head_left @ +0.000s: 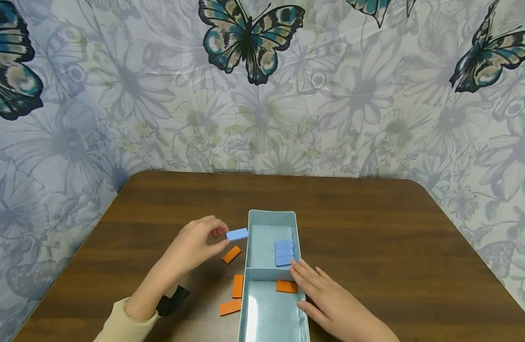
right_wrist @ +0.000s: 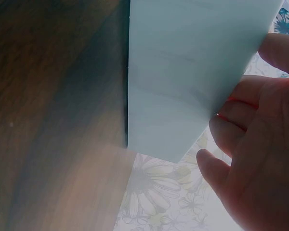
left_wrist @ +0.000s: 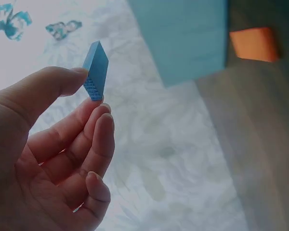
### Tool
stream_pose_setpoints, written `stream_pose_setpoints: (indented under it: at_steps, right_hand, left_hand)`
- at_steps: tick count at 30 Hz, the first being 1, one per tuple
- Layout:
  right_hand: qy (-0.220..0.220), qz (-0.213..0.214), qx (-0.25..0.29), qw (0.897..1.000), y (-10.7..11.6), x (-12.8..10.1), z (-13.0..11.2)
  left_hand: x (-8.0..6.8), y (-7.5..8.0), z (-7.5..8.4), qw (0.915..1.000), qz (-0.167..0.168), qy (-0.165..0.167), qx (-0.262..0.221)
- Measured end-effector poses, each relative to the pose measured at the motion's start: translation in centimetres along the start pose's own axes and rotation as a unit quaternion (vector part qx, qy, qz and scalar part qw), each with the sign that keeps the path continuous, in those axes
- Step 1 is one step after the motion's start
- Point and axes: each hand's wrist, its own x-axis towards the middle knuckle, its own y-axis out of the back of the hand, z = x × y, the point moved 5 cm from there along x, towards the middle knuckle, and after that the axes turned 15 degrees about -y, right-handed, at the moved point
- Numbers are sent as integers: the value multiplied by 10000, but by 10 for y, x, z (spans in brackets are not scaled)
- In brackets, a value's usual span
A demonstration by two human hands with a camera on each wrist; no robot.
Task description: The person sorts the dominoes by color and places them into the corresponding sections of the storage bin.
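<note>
Between thumb and fingertips, my left hand (head_left: pixel 201 239) pinches a small flat blue block (head_left: pixel 237 234) at the left rim of a pale blue two-part box (head_left: pixel 272 274). The left wrist view shows that blue block (left_wrist: pixel 97 72) edge-on, its short end ridged. Inside the box's far compartment, more blue blocks (head_left: pixel 283 252) lie side by side against the right wall. An orange block (head_left: pixel 286 286) is in the near compartment, just past the divider. My right hand (head_left: pixel 330 304) rests its fairly straight fingers on the box's right rim; the right wrist view shows them along the outer wall (right_wrist: pixel 183 72).
Left of the box, three orange blocks lie on the brown wooden table (head_left: pixel 365 228): one orange block (head_left: pixel 232 254) beneath my left hand, another (head_left: pixel 238 286) beside the box wall, a third (head_left: pixel 230 308) nearer me. A black strap (head_left: pixel 172 301) is at my left wrist. Butterfly-patterned cloth (head_left: pixel 262 123) hangs behind.
</note>
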Motion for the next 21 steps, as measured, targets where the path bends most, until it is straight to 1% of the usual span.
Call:
stream_pose_setpoints:
  at_steps: [4,10,13,18,21]
  right_hand:
    - [8,-15,6,10000,-1,-1,0]
    - [7,60,-17,10000,0,-1,0]
    - [23,90,-54,9999,-1,0,0]
    - [10,15,-19,10000,-1,0,1]
    - [-43,-3,-26,10000,0,0,1]
  left_hand:
    - [21,-5,8,9999,-96,-125,-5]
    - [50,-23,13,9982,-356,-485,39]
    - [60,-33,12,9969,-513,-594,57]
    - [73,-49,10,9940,-780,-759,144]
    - [80,-57,9,9903,-906,-973,397]
